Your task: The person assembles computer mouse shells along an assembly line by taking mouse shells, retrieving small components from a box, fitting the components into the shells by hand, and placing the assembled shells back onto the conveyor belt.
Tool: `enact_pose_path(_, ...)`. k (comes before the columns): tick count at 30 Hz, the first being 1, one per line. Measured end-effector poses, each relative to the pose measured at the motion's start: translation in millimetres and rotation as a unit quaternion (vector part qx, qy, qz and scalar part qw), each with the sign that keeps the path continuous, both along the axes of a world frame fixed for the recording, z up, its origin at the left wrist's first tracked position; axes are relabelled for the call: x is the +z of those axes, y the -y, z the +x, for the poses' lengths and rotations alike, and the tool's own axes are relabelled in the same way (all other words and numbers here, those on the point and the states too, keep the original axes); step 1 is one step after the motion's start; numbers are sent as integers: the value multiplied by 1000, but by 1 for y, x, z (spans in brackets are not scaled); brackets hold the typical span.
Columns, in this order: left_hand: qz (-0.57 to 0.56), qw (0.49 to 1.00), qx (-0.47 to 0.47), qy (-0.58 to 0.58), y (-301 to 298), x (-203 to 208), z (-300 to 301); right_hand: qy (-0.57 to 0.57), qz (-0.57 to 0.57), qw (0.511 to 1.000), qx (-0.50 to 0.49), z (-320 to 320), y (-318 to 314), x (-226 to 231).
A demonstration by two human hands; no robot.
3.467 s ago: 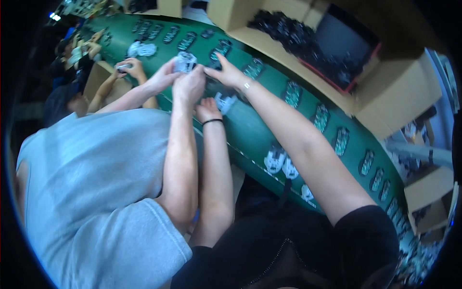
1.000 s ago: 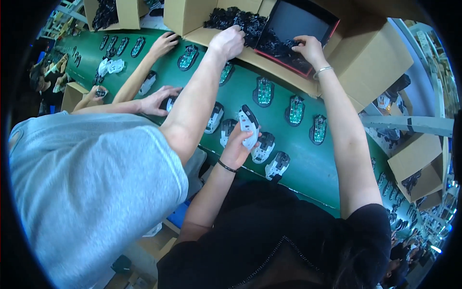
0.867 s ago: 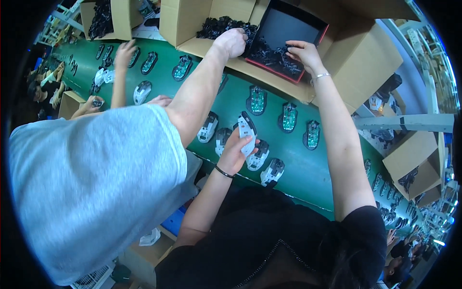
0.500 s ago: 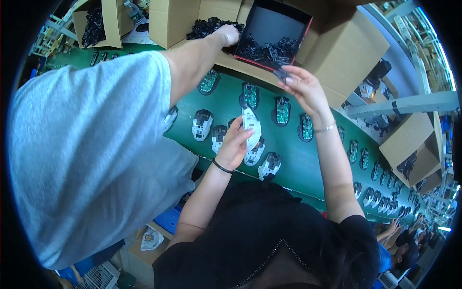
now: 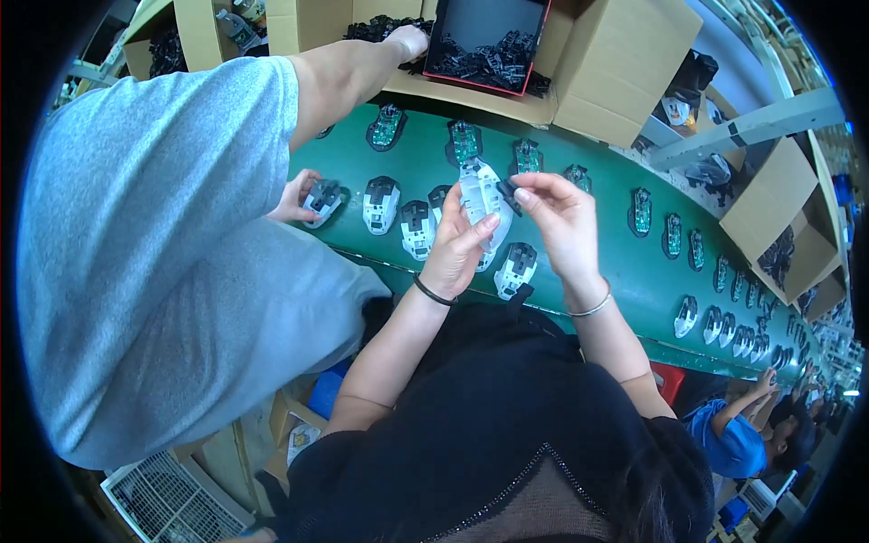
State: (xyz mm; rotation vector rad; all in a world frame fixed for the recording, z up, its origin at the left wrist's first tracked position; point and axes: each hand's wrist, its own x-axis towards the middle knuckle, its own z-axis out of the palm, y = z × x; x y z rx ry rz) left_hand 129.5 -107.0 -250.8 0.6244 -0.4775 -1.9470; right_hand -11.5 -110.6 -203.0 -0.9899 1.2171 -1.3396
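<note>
A white shell [image 5: 478,195] is sitting above the near half of the bench, clear of its surface, where the person's left hand [image 5: 455,252] is gripping it, thumb on the near edge and fingers closing narrowly around the left side. The right hand [image 5: 563,222] is pinching a small dark piece [image 5: 510,195] between thumb and fingertips, holding it at the shell's right edge; whether the two are touching, I cannot tell.

The step in hand looks to be fitting the dark piece to the shell. The next move is probably calling for lining the piece up with its seat, then pressing while the left hand is keeping the shell steady; a tilted piece could be catching on the edge.

Around them, more white-and-dark shells [image 5: 518,270] are resting on the green bench [image 5: 656,271], on its near side, while green circuit boards [image 5: 463,142] on dark bases are lining the far side. Farther off, a red-rimmed tray [image 5: 471,23] is holding dark parts within a carton [image 5: 625,72]. To the left, a co-worker's hand [image 5: 291,201] is holding another shell [image 5: 324,201].
</note>
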Motion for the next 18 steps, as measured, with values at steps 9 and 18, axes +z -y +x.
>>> enact_pose_path(9, -65, 995, 65, 33, -10, 6, 3, -133, -27, 988, -73, 29, -7, -17)
enact_pose_path(18, -27, 998, 44, 48, -5, 4, 7, -59, 40, 997, 17, 25, -5, -5)
